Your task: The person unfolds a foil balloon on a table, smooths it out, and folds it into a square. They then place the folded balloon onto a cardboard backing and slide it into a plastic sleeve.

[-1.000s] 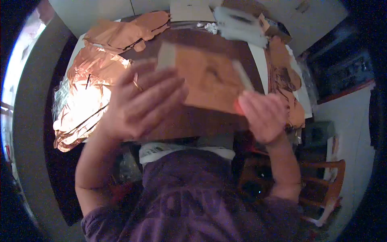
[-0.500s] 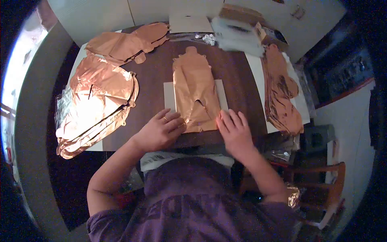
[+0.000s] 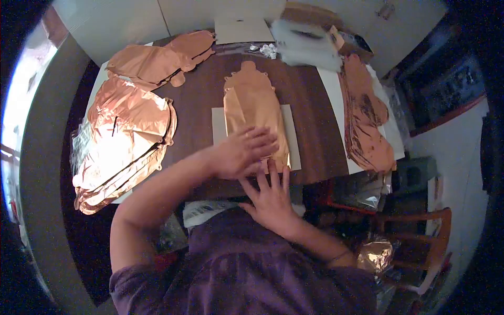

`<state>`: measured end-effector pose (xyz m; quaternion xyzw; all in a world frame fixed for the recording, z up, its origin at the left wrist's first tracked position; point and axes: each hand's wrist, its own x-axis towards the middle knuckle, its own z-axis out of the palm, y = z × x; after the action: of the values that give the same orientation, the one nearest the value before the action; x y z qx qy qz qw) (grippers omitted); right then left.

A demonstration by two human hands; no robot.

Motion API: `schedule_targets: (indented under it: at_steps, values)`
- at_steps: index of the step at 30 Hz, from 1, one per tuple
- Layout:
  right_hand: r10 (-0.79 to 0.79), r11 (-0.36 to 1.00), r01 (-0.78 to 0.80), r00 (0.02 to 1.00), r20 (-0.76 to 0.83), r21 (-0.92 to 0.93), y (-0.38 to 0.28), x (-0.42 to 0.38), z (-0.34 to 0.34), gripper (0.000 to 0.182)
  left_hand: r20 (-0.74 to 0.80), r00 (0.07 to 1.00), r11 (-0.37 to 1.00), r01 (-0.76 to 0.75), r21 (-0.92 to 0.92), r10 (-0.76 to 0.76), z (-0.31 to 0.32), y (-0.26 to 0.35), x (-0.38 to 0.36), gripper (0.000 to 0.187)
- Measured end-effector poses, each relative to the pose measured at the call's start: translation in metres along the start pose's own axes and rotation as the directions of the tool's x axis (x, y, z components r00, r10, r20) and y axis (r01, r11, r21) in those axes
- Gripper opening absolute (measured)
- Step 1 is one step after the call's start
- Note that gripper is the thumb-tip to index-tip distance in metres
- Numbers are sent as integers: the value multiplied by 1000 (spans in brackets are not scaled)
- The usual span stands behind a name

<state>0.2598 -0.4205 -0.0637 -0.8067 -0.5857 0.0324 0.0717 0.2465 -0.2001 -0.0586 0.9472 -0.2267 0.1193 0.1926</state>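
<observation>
A folded copper-coloured foil sheet (image 3: 251, 100) lies in the middle of the dark table, on top of a pale card (image 3: 219, 123) whose sides stick out. My left hand (image 3: 245, 151) is over the lower part of the foil, palm down, fingers pointing right and a little blurred. Just below it my right hand (image 3: 272, 197) rests with spread fingers, its tips on the foil's near edge. Nothing shows gripped in either hand. The bottom of the foil is partly hidden by both hands.
Shiny copper foil pieces (image 3: 126, 136) are piled at the left, with more foil (image 3: 147, 63) behind them. Another foil stack (image 3: 365, 115) lies at the right. Small white items (image 3: 269, 51), clear plastic bags (image 3: 304, 44) and an open box (image 3: 357, 43) stand at the back. A wooden chair (image 3: 446, 236) is at the lower right.
My left hand has moved right and up onto the foil. My right hand has come left from the foil's right corner to its near edge, fingers spread. The foil's lower part looks flatter.
</observation>
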Motion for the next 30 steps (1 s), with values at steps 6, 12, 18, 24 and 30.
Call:
schedule_targets:
  at_steps: [6,12,18,24,30]
  values:
    - [1,999,0,999,-45,33,-1,0,-7,83,-48,951,885,303,353,-306,-18,-103,18,63]
    - [-48,989,51,998,-28,142,9,6,-44,70,-302,894,848,423,320,-332,-17,-39,26,60]
    - [344,818,-201,922,-177,539,102,28,-78,28,-76,913,907,406,108,-400,15,71,-8,78]
    - [470,383,-607,777,419,696,148,59,-74,30,-30,928,906,370,208,-372,27,72,-20,84]
    - [350,382,-676,737,578,630,166,63,-62,28,58,942,936,321,146,-332,24,78,-25,90]
